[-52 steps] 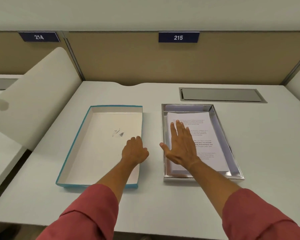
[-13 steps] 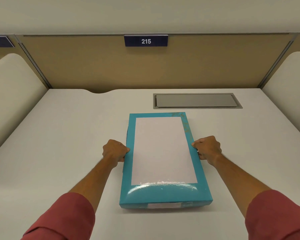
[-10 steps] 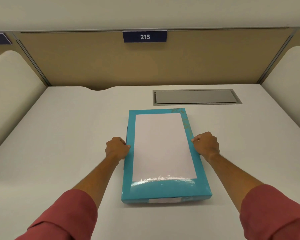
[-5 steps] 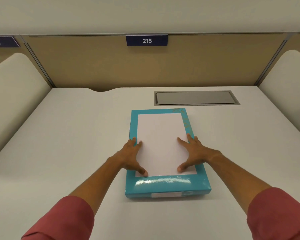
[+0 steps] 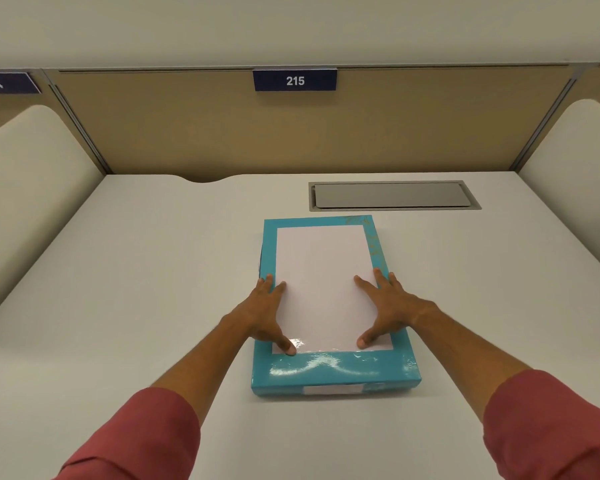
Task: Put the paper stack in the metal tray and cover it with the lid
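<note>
White desk — left hand and right hand spread flat, palms down, on teal lid.

Counter open at 9 and 3 o'clock; lid occupies centre; rear panel blocks 12 o'clock.

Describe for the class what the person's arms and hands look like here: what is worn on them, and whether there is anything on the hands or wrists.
Both arms wear reddish-pink sleeves pushed up the forearm. The left hand and right hand are bare: no gloves, rings, watch or bracelet visible.
</note>
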Tool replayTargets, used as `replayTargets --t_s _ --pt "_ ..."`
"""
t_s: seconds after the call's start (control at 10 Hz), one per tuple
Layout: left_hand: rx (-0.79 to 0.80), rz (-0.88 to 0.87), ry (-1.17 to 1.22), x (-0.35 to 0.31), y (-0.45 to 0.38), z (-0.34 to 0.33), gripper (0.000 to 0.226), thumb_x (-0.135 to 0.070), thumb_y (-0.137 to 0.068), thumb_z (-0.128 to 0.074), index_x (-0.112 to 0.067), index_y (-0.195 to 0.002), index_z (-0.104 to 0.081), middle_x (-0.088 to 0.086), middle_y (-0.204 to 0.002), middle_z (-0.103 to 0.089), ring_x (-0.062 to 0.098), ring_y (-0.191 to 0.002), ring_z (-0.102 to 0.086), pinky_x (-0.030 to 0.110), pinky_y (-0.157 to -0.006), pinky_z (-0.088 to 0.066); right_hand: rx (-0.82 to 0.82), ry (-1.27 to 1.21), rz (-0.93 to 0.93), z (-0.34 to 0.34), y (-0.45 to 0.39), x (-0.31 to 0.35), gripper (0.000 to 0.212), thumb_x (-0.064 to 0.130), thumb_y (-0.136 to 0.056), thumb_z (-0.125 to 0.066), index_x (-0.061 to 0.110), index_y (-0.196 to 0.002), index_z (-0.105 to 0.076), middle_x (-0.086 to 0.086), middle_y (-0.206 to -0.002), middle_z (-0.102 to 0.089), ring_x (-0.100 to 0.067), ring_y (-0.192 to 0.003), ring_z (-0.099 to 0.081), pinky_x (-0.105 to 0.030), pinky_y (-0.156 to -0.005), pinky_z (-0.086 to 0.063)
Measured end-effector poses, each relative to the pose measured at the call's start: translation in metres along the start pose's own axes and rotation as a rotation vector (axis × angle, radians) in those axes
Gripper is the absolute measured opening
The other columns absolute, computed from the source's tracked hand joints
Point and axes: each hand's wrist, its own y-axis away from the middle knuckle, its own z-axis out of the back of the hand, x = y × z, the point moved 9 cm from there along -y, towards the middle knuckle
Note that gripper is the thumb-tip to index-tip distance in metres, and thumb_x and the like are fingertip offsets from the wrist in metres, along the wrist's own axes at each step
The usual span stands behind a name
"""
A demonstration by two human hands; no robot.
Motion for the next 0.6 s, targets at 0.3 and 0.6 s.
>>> replayTargets --t_s 0.3,0.6 --pt "-0.041 0.0 0.015 0.002 0.003 0.008 0.125 -0.067 -0.064 -0.072 -0.02 -0.153 0.003 0.006 -0.162 0.011 0.027 -0.149 0.009 0.045 -0.119 -0.008 -0.044 -0.028 -0.001 0.008 0.0 0.001 0.13 0.077 -0.058 -0.068 0.032 -0.153 0.008 -0.006 -0.162 0.018 -0.032 -0.149 0.014 -0.057 -0.118 -0.015" --pt "-0.454 0.004 -0.121 -0.017 0.01 0.056 0.102 -0.078 -0.078 -0.037 -0.023 -0.152 0.009 0.007 -0.162 0.012 0.027 -0.149 0.011 0.045 -0.119 -0.005 -0.546 0.081 0.061 0.061 0.011 0.033 0.099 0.077 -0.08 -0.036 0.022 -0.155 -0.002 -0.009 -0.164 0.005 -0.03 -0.15 0.001 -0.049 -0.12 -0.008"
